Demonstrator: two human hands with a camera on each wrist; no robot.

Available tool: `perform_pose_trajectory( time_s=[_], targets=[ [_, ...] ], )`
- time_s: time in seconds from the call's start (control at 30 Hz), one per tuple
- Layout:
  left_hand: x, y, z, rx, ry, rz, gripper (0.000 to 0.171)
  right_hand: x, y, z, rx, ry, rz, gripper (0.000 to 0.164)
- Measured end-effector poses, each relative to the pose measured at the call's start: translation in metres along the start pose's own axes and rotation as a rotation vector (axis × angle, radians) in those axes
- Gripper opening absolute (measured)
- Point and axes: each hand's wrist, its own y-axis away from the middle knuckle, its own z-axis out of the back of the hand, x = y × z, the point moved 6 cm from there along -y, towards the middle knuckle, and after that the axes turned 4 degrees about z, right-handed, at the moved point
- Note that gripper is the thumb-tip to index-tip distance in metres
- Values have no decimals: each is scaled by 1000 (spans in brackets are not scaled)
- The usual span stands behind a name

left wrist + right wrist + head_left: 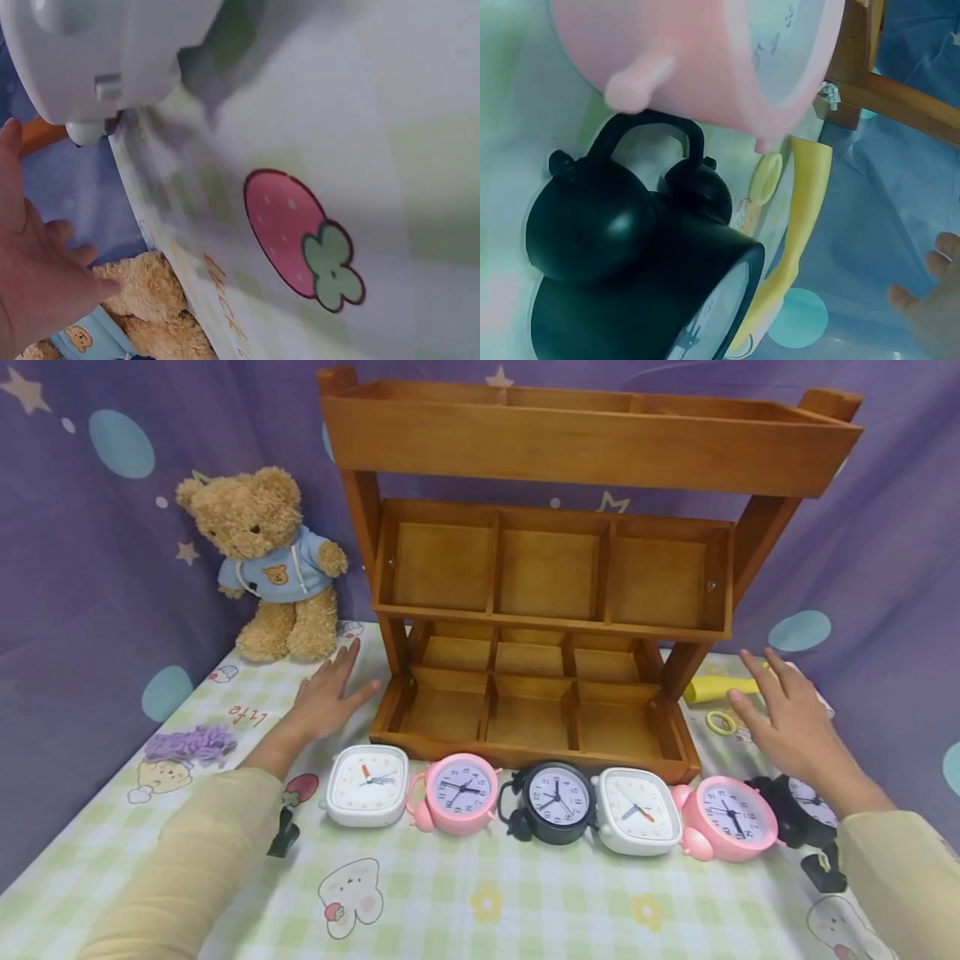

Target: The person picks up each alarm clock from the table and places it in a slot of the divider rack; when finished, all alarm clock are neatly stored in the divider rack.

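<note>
My left hand (327,695) is held out with fingers spread and nothing in it, between the teddy bear (279,564) and the wooden shelf (525,752). On the other side, my right hand (793,720) spreads its fingers too, holding nothing, beside a yellow object (712,688) and over the right end of a row of clocks. That row runs along the shelf's front: a white clock (367,787), a pink alarm clock (459,793), a black alarm clock (557,803), a second white clock (637,812), a second pink one (731,820) and a second black one (806,810), partly hidden by my right arm.
The shelf rises in tiers of divided compartments. A purple scrunchie (191,744) lies on the checked tablecloth (427,910) at left, and a yellow ring (721,722) at right. Behind hangs a purple curtain (75,568) with stars and dots.
</note>
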Motion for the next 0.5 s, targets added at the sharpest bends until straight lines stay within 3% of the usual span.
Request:
perform_pose_trajectory(
  time_s=[0.17,0.5],
  targets=[
    [-6,-1,-3,66,112,-16,84,1,6,12,-36,-60,-7,60],
    [-16,-2,-5,120,133,14,69,-19,24,32,-58,-148,-152,59]
  ],
)
